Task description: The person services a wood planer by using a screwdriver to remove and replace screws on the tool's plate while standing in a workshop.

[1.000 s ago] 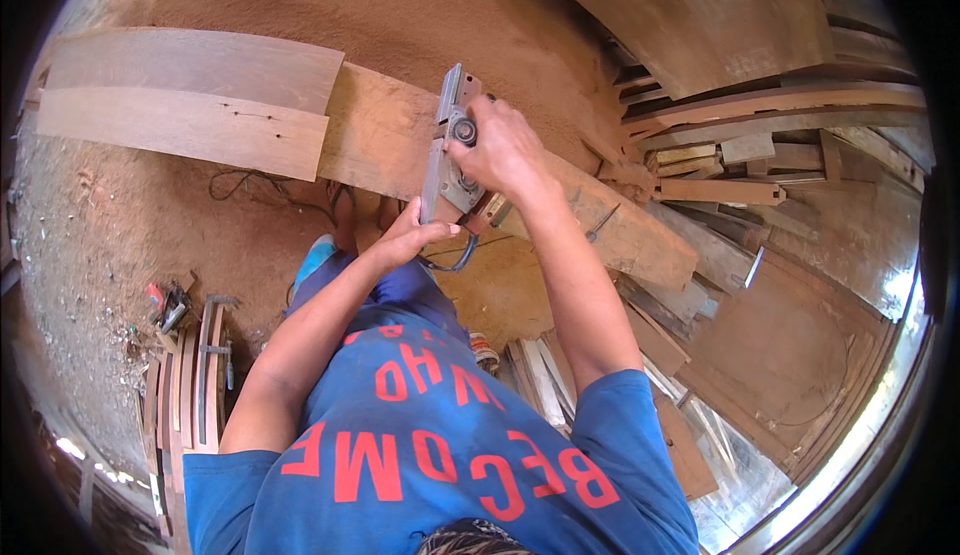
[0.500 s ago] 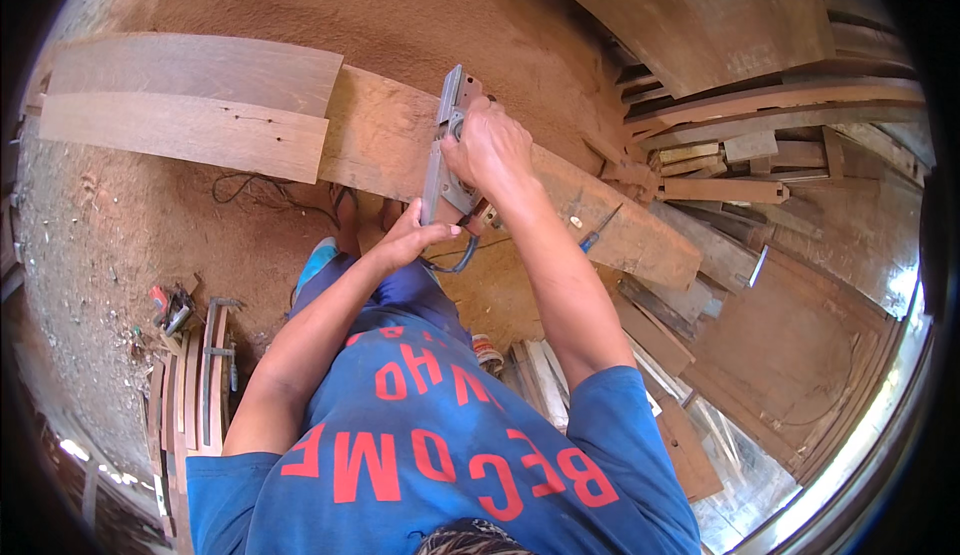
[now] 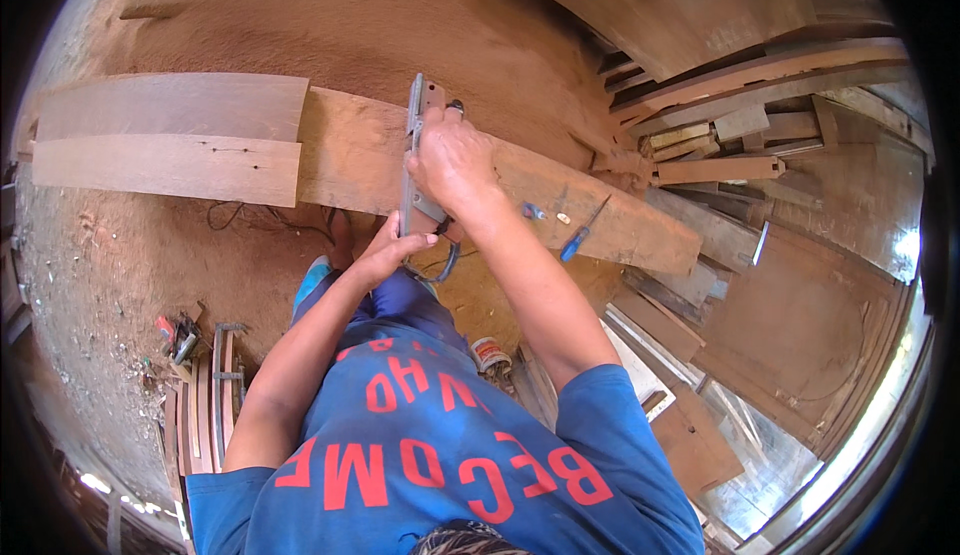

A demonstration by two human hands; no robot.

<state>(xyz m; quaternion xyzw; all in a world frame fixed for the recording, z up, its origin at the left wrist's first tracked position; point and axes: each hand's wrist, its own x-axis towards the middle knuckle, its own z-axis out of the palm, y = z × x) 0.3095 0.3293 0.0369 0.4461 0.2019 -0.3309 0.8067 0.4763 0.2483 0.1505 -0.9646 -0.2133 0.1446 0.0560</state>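
My right hand point(image 3: 452, 163) is wrapped around the body of an electric hand planer point(image 3: 413, 120), which is tipped on its side above a long plank bench point(image 3: 350, 150). Its flat metal sole faces left. With thumb and fingers, my left hand point(image 3: 385, 252) holds the near end of the tool. A dark cord point(image 3: 448, 263) hangs below it. Two thin boards point(image 3: 165, 168) lie side by side on the bench's left part, the nearer one with small dark holes. The planer's inner workings are hidden by my right hand.
A screwdriver with a blue handle point(image 3: 573, 244) and a small blue item point(image 3: 532, 211) lie on the bench at right. Wood offcuts point(image 3: 715, 168) and large panels point(image 3: 800, 345) crowd the right side. A clamp point(image 3: 228, 360) rests by wood strips at lower left. Sawdust point(image 3: 300, 15) covers the ground.
The planer and both hands have shifted slightly left and toward me in the picture. The view has also moved, and the screwdriver and small blue item now show more fully.
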